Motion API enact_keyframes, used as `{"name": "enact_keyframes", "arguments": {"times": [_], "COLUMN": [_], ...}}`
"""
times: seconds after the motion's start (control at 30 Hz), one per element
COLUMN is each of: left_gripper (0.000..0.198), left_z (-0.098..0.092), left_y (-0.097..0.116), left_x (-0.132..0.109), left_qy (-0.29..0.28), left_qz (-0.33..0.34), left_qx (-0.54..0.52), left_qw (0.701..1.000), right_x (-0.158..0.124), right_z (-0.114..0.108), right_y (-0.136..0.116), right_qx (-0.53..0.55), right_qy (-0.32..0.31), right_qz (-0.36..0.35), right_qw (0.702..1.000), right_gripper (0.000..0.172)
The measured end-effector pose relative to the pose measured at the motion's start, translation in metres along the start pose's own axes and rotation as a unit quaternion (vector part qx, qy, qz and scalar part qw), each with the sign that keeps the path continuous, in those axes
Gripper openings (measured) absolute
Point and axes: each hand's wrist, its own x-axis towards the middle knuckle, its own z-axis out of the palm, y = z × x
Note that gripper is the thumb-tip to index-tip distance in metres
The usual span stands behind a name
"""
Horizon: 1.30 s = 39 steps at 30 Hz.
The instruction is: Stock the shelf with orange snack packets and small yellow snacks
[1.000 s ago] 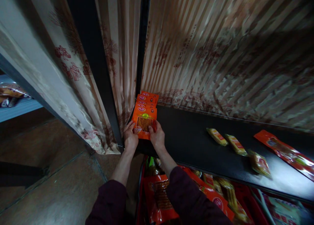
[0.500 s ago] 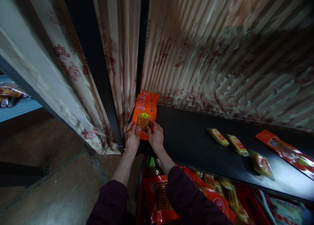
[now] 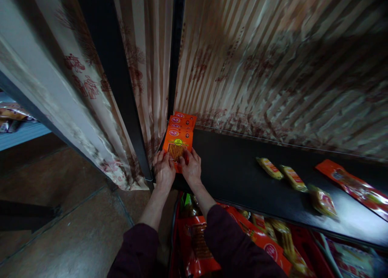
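An orange snack packet [image 3: 178,139] with a see-through window lies on top of overlapping orange packets [image 3: 184,119] at the left end of the black shelf. My left hand [image 3: 164,167] grips its lower left edge, the thumb over the front. At the lower right edge my right hand [image 3: 190,166] holds the same packet, fingers curled along its side and thumb on its face. The undersides of both hands' grip are hidden. Only the top strips of the packets behind show.
Small yellow packets [image 3: 293,178] and a long red-orange packet [image 3: 353,185] lie farther right on the black shelf [image 3: 224,165]. Below its front edge, a red crate [image 3: 313,245] holds several snack bags. A dark post [image 3: 121,68] and patterned curtains [image 3: 242,68] border the shelf.
My left hand has shifted slightly right over the packet's lower edge, its thumb farther onto the front. The right hand has moved a little left and up. The packets have barely moved.
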Motion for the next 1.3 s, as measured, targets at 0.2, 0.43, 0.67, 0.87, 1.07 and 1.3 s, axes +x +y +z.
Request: {"name": "enact_keyframes", "arguments": {"times": [0.2, 0.43, 0.67, 0.87, 1.07, 1.3], "left_gripper": [0.033, 0.033, 0.035, 0.037, 0.038, 0.033], "left_z": [0.004, 0.006, 0.008, 0.009, 0.007, 0.007], "left_y": [0.004, 0.001, -0.001, -0.002, -0.001, 0.002], "left_x": [-0.004, -0.005, -0.004, -0.003, -0.002, -0.005], "left_qy": [-0.021, -0.031, -0.049, -0.053, -0.06, -0.028], "left_qz": [0.049, 0.051, 0.048, 0.037, 0.045, 0.075], "left_qx": [0.003, 0.03, 0.047, 0.071, 0.092, 0.084], "left_qw": [0.999, 0.998, 0.997, 0.995, 0.993, 0.993], "right_x": [0.0, 0.006, 0.013, 0.015, 0.013, 0.005], "right_z": [0.0, 0.0, -0.001, 0.0, -0.004, -0.009], "right_y": [-0.001, -0.002, -0.004, -0.003, -0.005, 0.002], "right_qx": [0.002, 0.017, 0.011, 0.017, 0.005, 0.04], "right_qy": [-0.005, -0.015, -0.041, -0.035, -0.055, -0.03], "right_qz": [0.003, 0.032, 0.048, 0.045, 0.039, 0.02], "right_qw": [1.0, 0.999, 0.998, 0.998, 0.998, 0.999], "right_gripper": [0.041, 0.053, 0.052, 0.051, 0.051, 0.056]}}
